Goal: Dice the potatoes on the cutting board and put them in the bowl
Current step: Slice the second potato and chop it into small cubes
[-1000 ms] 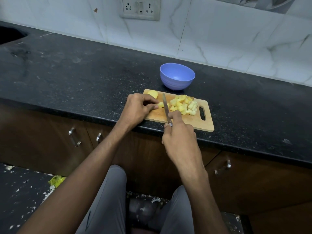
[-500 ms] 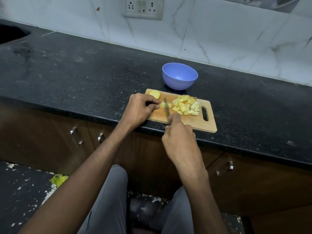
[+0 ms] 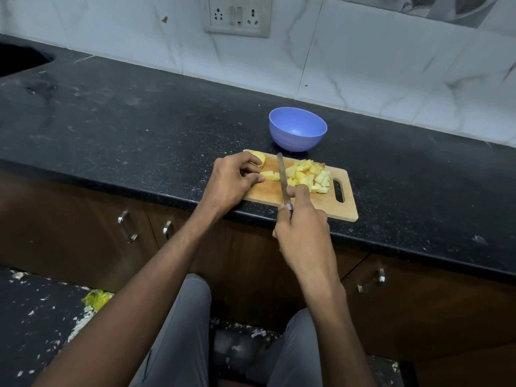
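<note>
A wooden cutting board [image 3: 321, 203] lies at the counter's front edge. My right hand [image 3: 303, 230] grips a knife [image 3: 282, 177], index finger along the blade, which stands across the board. Left of the blade lies a strip of potato [image 3: 270, 175], pinched by the curled fingertips of my left hand [image 3: 230, 181]. A rounded potato piece [image 3: 258, 159] sits just behind that hand. Right of the blade is a pile of diced potato [image 3: 310, 175]. The blue bowl [image 3: 297, 132] stands empty just behind the board.
The black stone counter [image 3: 139, 121] runs left to a sink opening [image 3: 19, 58]. A wall socket [image 3: 238, 15] sits on the marble backsplash. Cabinet handles [image 3: 127, 226] are below the counter edge. Yellow peel scraps [image 3: 96, 298] lie on the floor.
The knife blade has risen and its tip reaches further back across the board. My left hand still holds the potato strip; the view has shifted slightly.
</note>
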`<state>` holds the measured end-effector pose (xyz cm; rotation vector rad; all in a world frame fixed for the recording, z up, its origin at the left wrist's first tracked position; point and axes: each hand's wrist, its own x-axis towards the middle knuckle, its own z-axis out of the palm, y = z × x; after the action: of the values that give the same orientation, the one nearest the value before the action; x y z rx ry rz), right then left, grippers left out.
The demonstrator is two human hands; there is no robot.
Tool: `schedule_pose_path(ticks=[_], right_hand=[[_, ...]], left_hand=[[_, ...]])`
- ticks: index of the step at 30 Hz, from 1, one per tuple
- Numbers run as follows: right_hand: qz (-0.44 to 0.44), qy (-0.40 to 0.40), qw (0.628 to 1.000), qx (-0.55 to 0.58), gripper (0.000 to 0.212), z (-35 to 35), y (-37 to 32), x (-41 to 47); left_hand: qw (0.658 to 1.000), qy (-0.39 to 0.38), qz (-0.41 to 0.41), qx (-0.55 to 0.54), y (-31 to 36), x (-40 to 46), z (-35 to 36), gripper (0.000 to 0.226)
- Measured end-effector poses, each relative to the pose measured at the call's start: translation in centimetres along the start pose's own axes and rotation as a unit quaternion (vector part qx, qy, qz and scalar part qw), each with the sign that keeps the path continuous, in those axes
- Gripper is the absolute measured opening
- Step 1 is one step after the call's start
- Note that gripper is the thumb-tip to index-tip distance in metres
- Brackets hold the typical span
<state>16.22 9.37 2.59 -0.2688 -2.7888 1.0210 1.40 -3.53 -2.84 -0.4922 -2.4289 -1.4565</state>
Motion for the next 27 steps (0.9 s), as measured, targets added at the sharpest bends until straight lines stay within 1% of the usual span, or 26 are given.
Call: schedule_pose_path(ticks=[5, 9, 12, 15, 19, 22, 25, 27], right_hand=[[-0.027, -0.010, 0.999, -0.030, 0.028, 0.5, -0.4, -0.5], [-0.016, -0.016, 0.998, -0.054, 0.027, 1.2, -0.4, -0.5], [-0.015, -0.016, 0.998, -0.059, 0.027, 1.4, -0.9, -0.5], [-0.011, -0.011, 0.997, -0.074, 0.033, 1.8, -1.4, -0.3], [0.017, -0.035, 0.995, -0.087, 0.043, 2.6, -1.9, -0.1], [0.024, -0.036, 0.995, -0.091, 0.048, 2.8, -1.9, -0.1], [0.029, -0.046, 0.996, -0.069, 0.043, 2.4, -1.5, -0.4], [0.026, -0.060, 0.998, -0.026, 0.035, 1.5, -0.6, -0.7]], left_hand=[[1.000, -0.001, -0.001, 0.002, 0.1, -0.1, 0.0, 0.031], [1.000, -0.002, 0.003, 0.008, 0.2, -0.2, -0.1, 0.034], [1.000, -0.001, 0.002, 0.007, 0.2, -0.1, -0.1, 0.032], [1.000, 0.004, -0.005, -0.004, 0.2, -0.1, 0.0, 0.026], [0.999, 0.012, -0.015, -0.029, 0.2, -0.1, 0.1, 0.020], [0.999, 0.011, -0.015, -0.035, 0.2, -0.2, 0.1, 0.019], [1.000, 0.008, -0.010, -0.027, 0.3, -0.1, 0.1, 0.023], [1.000, 0.001, -0.002, -0.022, 0.2, -0.1, 0.0, 0.026]])
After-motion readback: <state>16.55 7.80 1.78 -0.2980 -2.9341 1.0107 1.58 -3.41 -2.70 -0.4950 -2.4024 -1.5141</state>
